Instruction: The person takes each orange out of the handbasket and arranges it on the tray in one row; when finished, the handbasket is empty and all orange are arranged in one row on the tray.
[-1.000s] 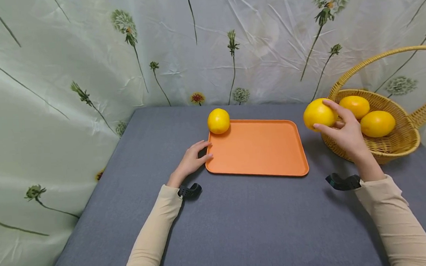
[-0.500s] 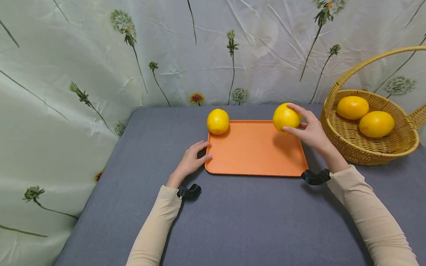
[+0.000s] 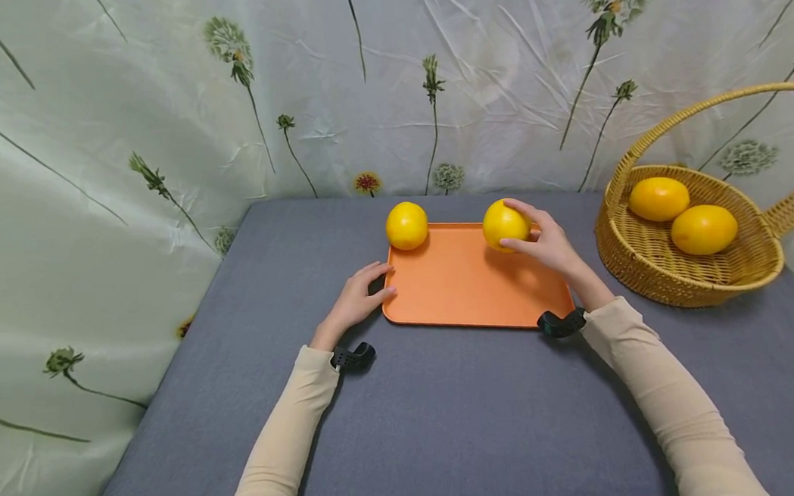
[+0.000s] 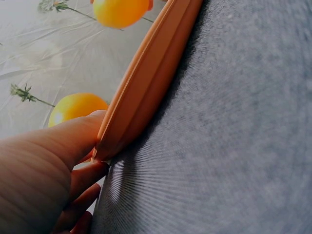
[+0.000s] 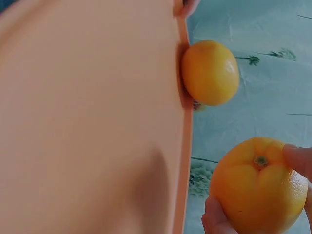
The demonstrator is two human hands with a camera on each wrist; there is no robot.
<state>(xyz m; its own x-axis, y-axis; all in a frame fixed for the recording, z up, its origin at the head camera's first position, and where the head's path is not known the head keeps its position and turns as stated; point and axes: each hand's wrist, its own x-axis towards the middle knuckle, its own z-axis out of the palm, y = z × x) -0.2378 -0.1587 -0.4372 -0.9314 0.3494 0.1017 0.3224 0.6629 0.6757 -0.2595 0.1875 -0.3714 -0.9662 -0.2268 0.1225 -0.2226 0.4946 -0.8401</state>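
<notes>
Underneath, a grey cloth table (image 3: 448, 419) meets flower-printed white curtain (image 3: 122, 105)

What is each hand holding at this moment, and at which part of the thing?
The right hand holds an orange by its sides, fingers near the stem end. The left hand holds nothing; it touches the tray at its left edge.

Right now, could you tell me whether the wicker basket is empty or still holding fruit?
Not empty: the wicker basket holds two oranges.
</notes>
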